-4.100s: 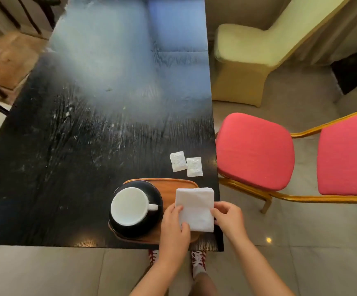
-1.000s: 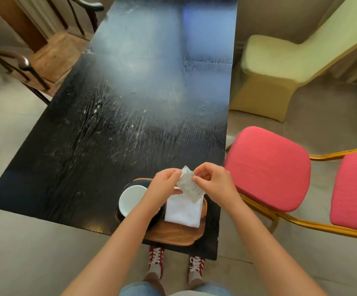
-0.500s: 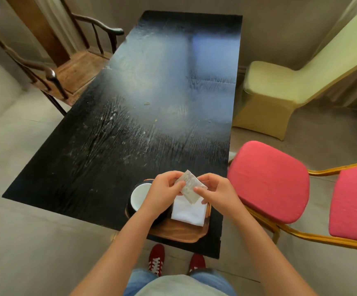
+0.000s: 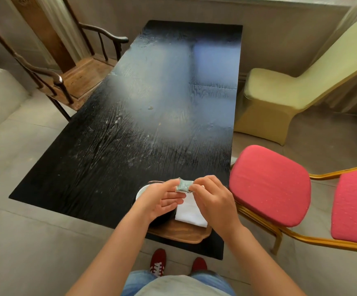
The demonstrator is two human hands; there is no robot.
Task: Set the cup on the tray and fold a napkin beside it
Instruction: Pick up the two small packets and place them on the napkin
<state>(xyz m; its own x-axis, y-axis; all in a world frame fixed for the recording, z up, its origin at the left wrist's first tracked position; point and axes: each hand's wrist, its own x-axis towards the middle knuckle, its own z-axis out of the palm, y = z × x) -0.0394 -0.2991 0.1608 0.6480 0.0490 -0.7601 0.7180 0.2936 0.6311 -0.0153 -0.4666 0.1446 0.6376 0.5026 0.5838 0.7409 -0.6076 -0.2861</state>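
I see both hands low centre: left hand (image 4: 161,202) and right hand (image 4: 212,200) each pinch one small packet (image 4: 183,186), other fingers loose, above napkin (image 4: 189,212) on tray (image 4: 181,235).

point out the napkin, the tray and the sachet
napkin (image 4: 189,212): head view, middle of the white folded sheet
tray (image 4: 181,236): head view, bare wood near its front rim
sachet (image 4: 184,185): head view, its middle, between both hands' fingertips

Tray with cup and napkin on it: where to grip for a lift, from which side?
Judging by its pose, take the wooden tray by its near rim, which overhangs the table edge toward the person, coming from below and in front. The napkin and cup load the top, so a level two-sided hold seems safer.
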